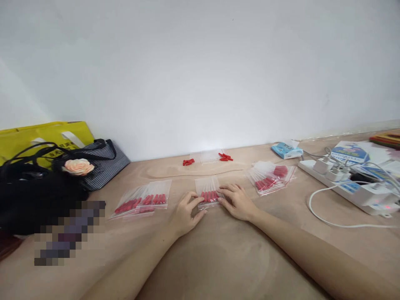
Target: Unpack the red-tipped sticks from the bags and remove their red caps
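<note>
A clear zip bag [208,188] lies flat in front of me, with several thin pale sticks with red ends inside it. At its left edge rests my left hand [187,213], thumb and forefinger apart, the forefinger touching the bag's lower corner. My right hand [238,202] touches the right edge, its fingers stretched out and spread. Left of my hands lie overlapping filled zip bags [143,199]. A fanned pile of similar bags [270,178] sits to the right. Towards the wall are loose red pieces [188,162], more red pieces [225,157] and pale sticks [211,157] between them.
On the right are a white power strip [333,183] with plugged-in chargers, a white cable [315,212], a blue tissue pack [286,150] and printed papers [353,152]. A yellow bag [46,131], striped bag [104,166], black bag [40,196] and pixelated object [70,233] lie left.
</note>
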Tool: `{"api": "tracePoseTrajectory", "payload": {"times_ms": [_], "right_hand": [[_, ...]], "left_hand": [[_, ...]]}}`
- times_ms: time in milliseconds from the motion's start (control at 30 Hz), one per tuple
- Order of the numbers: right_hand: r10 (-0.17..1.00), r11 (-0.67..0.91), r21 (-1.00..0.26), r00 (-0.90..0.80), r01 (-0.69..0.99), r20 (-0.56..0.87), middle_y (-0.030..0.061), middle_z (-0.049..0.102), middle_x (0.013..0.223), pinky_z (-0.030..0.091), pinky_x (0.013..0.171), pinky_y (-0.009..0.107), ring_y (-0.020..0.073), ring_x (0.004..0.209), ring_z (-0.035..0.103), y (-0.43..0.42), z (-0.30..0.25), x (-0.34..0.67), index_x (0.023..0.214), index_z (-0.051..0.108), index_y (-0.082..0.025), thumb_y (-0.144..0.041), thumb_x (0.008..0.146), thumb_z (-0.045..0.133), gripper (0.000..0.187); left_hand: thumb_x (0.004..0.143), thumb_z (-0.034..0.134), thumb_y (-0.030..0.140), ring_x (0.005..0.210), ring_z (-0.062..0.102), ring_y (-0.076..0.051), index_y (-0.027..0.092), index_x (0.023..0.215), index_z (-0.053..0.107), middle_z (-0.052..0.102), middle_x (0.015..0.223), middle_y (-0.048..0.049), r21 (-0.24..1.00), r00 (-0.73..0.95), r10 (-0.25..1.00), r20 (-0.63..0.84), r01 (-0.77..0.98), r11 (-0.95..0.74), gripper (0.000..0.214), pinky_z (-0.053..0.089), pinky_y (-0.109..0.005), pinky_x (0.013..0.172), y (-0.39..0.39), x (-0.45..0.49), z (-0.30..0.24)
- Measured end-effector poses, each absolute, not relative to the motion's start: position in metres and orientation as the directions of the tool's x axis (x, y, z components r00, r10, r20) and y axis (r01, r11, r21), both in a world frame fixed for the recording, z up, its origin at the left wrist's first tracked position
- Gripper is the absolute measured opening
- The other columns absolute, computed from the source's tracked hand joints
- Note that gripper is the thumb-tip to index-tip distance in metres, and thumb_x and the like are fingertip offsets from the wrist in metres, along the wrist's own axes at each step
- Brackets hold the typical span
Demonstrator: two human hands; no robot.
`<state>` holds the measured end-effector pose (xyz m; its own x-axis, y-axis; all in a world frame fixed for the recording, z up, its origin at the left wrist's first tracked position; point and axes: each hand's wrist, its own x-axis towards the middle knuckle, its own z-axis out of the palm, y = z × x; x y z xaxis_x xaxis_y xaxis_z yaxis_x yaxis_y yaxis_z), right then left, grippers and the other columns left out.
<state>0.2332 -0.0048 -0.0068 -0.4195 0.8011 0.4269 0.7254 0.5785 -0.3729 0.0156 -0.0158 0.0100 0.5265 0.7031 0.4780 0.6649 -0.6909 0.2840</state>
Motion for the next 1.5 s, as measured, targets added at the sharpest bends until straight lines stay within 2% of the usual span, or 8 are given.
{"api": "tracePoseTrajectory", "payload": {"times_ms": [200,367,667,867,1067,1267,1400,1500], "right_hand": [[0.710,0.689,-0.321,-0.516,0.650,0.479,0.0036,0.059,0.088,0.029,0.081,0.035,0.0176,0.085,0.049,-0.011,-0.002,0.231,0.092,0.062,-0.023,-0.038,0.074,0.057,0.024],[0.752,0.638,-0.349,-0.457,0.686,0.475,0.0015,0.057,0.073,0.029,0.073,0.031,0.0150,0.076,0.049,-0.009,-0.002,0.227,0.081,0.063,-0.022,-0.037,0.077,0.054,0.018],[0.780,0.604,-0.371,-0.428,0.706,0.456,0.0003,0.057,0.071,0.027,0.072,0.029,0.0132,0.076,0.051,-0.004,-0.004,0.222,0.074,0.059,-0.020,-0.024,0.082,0.045,0.017],[0.792,0.594,-0.384,-0.431,0.707,0.431,-0.0006,0.056,0.069,0.027,0.073,0.029,0.0128,0.075,0.051,-0.003,-0.004,0.223,0.070,0.057,-0.019,-0.019,0.080,0.044,0.016],[0.785,0.606,-0.408,-0.433,0.683,0.443,-0.0004,0.058,0.069,0.028,0.073,0.030,0.0136,0.074,0.051,-0.005,-0.003,0.223,0.073,0.061,-0.020,-0.028,0.080,0.050,0.015],[0.761,0.627,-0.325,-0.466,0.708,0.452,0.0003,0.059,0.071,0.026,0.075,0.032,0.0139,0.074,0.051,-0.003,-0.001,0.219,0.072,0.061,-0.021,-0.026,0.078,0.052,0.012],[0.748,0.635,-0.288,-0.478,0.717,0.461,0.0009,0.058,0.071,0.025,0.074,0.031,0.0137,0.073,0.050,0.000,-0.001,0.216,0.070,0.058,-0.019,-0.022,0.079,0.049,0.013],[0.745,0.639,-0.311,-0.467,0.703,0.476,0.0002,0.058,0.072,0.026,0.074,0.031,0.0133,0.072,0.049,0.001,-0.002,0.215,0.071,0.056,-0.019,-0.023,0.081,0.047,0.013]], "left_hand": [[0.083,0.044,0.021,0.082,0.056,-0.014,0.019,0.090,0.061,0.059,0.090,-0.0043,0.360,0.581,0.682,0.444,0.581,-0.730,0.019,0.046,-0.028,0.076,-0.006,0.020,0.005],[0.084,0.043,0.022,0.075,0.056,-0.013,0.017,0.076,0.063,0.060,0.081,-0.0033,0.510,0.494,0.772,0.400,0.580,-0.635,0.022,0.045,-0.026,0.071,-0.003,0.023,0.011],[0.079,0.047,0.024,0.072,0.056,-0.013,0.017,0.066,0.064,0.060,0.076,-0.0027,0.662,0.387,0.871,0.301,0.573,-0.484,0.022,0.044,-0.026,0.068,0.004,0.028,0.012],[0.078,0.048,0.021,0.068,0.054,-0.012,0.016,0.065,0.062,0.059,0.074,-0.0025,0.623,0.404,0.853,0.330,0.586,-0.518,0.020,0.043,-0.026,0.066,0.002,0.029,0.011],[0.069,0.056,0.015,0.070,0.053,-0.013,0.019,0.070,0.062,0.057,0.075,-0.0013,0.569,0.453,0.820,0.350,0.592,-0.570,0.007,0.043,-0.026,0.067,0.000,0.028,0.012],[0.077,0.049,0.021,0.070,0.052,-0.014,0.017,0.065,0.059,0.056,0.071,-0.0016,0.504,0.461,0.804,0.375,0.626,-0.595,0.016,0.043,-0.027,0.066,0.000,0.029,0.013],[0.078,0.049,0.021,0.078,0.054,-0.015,0.019,0.079,0.060,0.059,0.080,-0.0026,0.450,0.500,0.763,0.411,0.616,-0.646,0.011,0.044,-0.029,0.072,0.000,0.028,0.010],[0.078,0.051,0.021,0.085,0.056,-0.015,0.020,0.088,0.062,0.061,0.091,-0.0038,0.467,0.525,0.726,0.445,0.555,-0.688,0.015,0.044,-0.029,0.077,0.003,0.029,0.007]]}}
